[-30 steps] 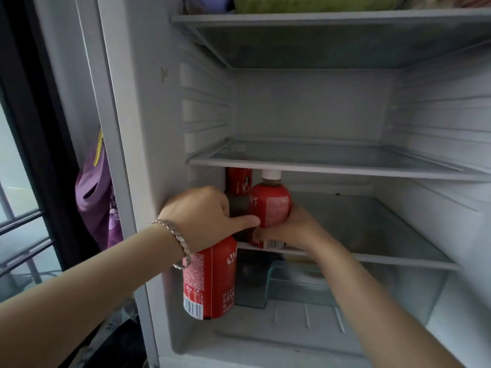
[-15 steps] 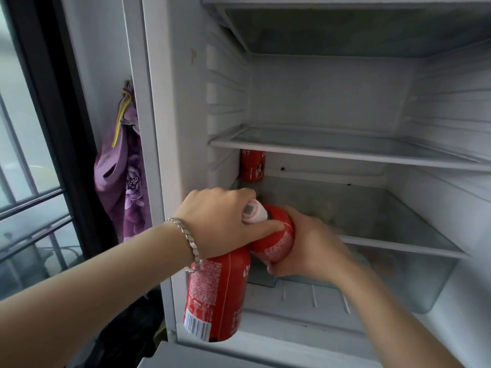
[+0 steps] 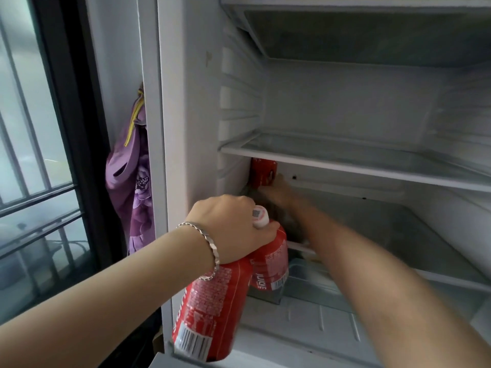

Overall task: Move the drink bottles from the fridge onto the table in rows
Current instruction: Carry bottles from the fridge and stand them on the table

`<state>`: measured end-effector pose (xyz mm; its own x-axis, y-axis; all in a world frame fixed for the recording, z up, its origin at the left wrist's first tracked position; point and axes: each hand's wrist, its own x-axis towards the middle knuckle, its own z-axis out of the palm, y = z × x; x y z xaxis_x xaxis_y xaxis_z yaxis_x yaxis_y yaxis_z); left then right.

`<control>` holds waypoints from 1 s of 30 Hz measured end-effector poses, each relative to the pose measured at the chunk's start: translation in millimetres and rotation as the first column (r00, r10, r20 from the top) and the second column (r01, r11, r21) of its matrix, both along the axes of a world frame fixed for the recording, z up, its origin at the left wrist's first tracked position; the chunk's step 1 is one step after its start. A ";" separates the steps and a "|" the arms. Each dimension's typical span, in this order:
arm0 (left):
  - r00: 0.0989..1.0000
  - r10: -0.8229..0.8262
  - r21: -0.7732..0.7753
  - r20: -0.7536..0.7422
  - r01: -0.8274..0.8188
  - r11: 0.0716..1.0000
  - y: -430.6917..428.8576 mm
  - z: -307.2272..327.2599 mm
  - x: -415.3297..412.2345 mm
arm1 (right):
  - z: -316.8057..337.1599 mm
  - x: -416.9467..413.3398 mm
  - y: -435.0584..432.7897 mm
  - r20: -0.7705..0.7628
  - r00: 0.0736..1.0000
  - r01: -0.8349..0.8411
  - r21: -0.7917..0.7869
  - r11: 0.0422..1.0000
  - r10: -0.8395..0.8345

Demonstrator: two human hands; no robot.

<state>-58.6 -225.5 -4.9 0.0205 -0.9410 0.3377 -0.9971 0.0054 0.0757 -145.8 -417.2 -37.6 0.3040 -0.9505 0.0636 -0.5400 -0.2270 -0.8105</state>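
Observation:
My left hand [image 3: 231,227] hangs in front of the open fridge, closed around the necks of two red-labelled drink bottles. One bottle [image 3: 210,309] dangles low at the fridge's left front edge. The other [image 3: 273,264] hangs beside it, its white cap [image 3: 259,216] poking out by my thumb. A third red bottle [image 3: 261,173] stands at the back left of the lower glass shelf. My right hand [image 3: 279,193] is stretched deep inside and blurred, with its fingers at that bottle's lower part. Whether they grip it is unclear.
The white middle shelf [image 3: 345,166] sits just above the third bottle, leaving little height over it. A clear drawer [image 3: 305,290] lies under the lower shelf. A purple cloth [image 3: 135,181] hangs left of the fridge, beside a barred window [image 3: 32,155].
My right hand passed the second bottle to my left hand, which now holds both. The right hand then reached back to the third bottle at the rear.

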 end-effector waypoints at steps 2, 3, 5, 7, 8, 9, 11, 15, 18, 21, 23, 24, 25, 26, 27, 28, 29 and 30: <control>1.000 0.028 0.008 -0.002 -0.028 1.000 -1.4 -0.8 3.4 | -10.3 11.7 -23.9 -0.088 0.995 0.052 0.025 0.998 -0.050; 0.999 0.041 0.014 -0.001 -0.041 0.999 -2.3 -0.9 5.2 | -13.1 16.8 -33.7 -0.099 0.993 0.058 0.008 0.998 -0.056; 0.998 0.062 0.011 0.026 -0.062 0.998 -4.3 -0.7 7.0 | -13.5 24.2 -46.5 -0.018 0.993 0.120 0.006 0.993 -0.120; 0.996 0.078 0.009 0.053 -0.079 0.997 -6.4 -1.3 6.5 | -11.7 27.7 -56.7 0.018 0.984 0.180 0.017 0.984 -0.180; 0.995 0.082 0.010 0.061 -0.082 0.997 -7.6 -1.9 5.9 | -10.3 28.3 -61.6 0.000 0.980 0.197 0.020 0.980 -0.197; 0.994 0.085 0.008 0.068 -0.085 0.996 -8.9 -2.3 5.0 | -9.0 27.0 -67.5 -0.016 0.977 0.212 0.021 0.977 -0.211; 0.993 0.098 0.008 0.067 -0.098 0.995 -8.1 -2.5 5.5 | -9.4 27.3 -72.9 0.039 0.971 0.235 0.036 0.971 -0.237; 0.992 0.105 0.003 0.067 -0.106 0.994 -8.3 -2.2 5.3 | -16.8 27.7 -79.1 0.319 0.914 0.263 0.001 0.965 -0.250; 0.994 0.095 0.003 0.063 -0.095 0.995 -8.6 -2.8 4.8 | -18.8 26.3 -74.8 0.275 0.936 0.242 -0.041 0.969 -0.222; 0.995 0.085 0.004 0.055 -0.085 0.996 -7.5 -2.7 5.3 | -18.0 21.9 -64.4 0.185 0.971 0.161 -0.042 0.986 -0.150; 0.996 0.071 -0.006 0.059 -0.071 0.997 -6.9 -2.5 5.7 | -14.1 16.5 -49.0 0.149 0.984 0.107 -0.061 0.992 -0.097; 0.996 0.061 -0.006 0.066 -0.061 0.998 -6.0 -2.6 5.7 | -11.9 12.5 -38.4 0.115 0.991 0.079 -0.054 0.995 -0.072; 0.996 0.050 -0.003 0.074 -0.050 0.999 -5.2 -2.4 5.7 | -9.7 7.3 -26.3 0.083 0.996 0.048 -0.042 0.998 -0.045; 0.996 0.041 0.000 0.079 -0.041 0.999 -4.3 -2.6 5.3 | -7.6 0.5 -12.2 0.059 0.998 0.023 -0.035 0.999 -0.021; 0.996 0.034 0.004 0.082 -0.035 0.999 -3.5 -2.7 5.2 | -6.7 -7.6 2.5 0.059 0.998 0.001 -0.041 0.999 0.002; 0.996 0.029 0.008 0.085 -0.029 1.000 -3.1 -2.7 5.3 | -7.0 -17.4 16.9 0.075 0.997 -0.014 -0.060 0.998 0.019; 0.996 0.025 0.008 0.090 -0.026 1.000 -2.3 -3.0 5.7 | -8.3 -27.5 30.7 0.090 0.995 -0.023 -0.093 0.995 0.031; 0.995 0.024 0.005 0.096 -0.025 1.000 -1.8 -3.3 6.0 | -8.9 -37.2 44.1 0.095 0.995 -0.026 -0.125 0.992 0.038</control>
<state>-52.6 -227.3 -8.2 0.0117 -0.9428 0.3331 -0.9996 -0.0195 -0.0201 -183.0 -373.1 -46.5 0.3212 -0.9234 0.2101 -0.4510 -0.3443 -0.8235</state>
